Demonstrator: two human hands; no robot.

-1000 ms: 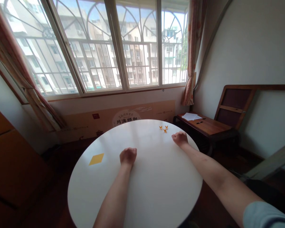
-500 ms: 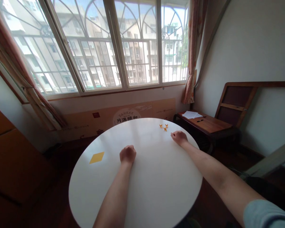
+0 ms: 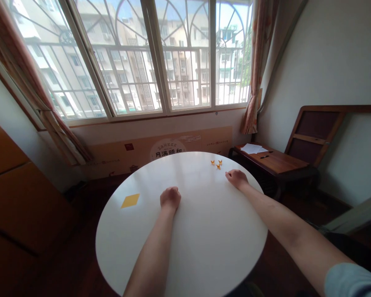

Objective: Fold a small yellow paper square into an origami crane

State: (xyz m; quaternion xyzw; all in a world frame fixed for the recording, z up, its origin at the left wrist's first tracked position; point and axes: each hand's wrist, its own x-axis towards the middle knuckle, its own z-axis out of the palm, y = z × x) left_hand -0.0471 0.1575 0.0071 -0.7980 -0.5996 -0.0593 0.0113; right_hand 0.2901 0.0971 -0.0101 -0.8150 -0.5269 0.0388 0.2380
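On the white round table [image 3: 200, 247] my left hand [image 3: 170, 198] rests as a closed fist, nothing showing in it. To its left lies a flat yellow sheet of paper [image 3: 130, 201], seen as a diamond and apart from the hand. My right hand [image 3: 236, 179] is also a closed fist on the tabletop, toward the far right, with nothing seen in it. Just beyond it stand three small folded orange-yellow pieces, one at the left [image 3: 212, 162], one at the right [image 3: 220, 162] and one nearer [image 3: 218, 166]; neither hand touches them.
Behind the table a printed panel [image 3: 111, 152] leans below the barred window. A low wooden table [image 3: 281, 159] at the right bears white papers [image 3: 252, 148] and a small dark item [image 3: 265, 156]. Brown cabinet fronts [image 3: 6, 165] stand at the left.
The whole view has shifted slightly, so everything appears a little farther right. Both fists stay in about the same places on the table, and the paper and folded pieces have not moved.
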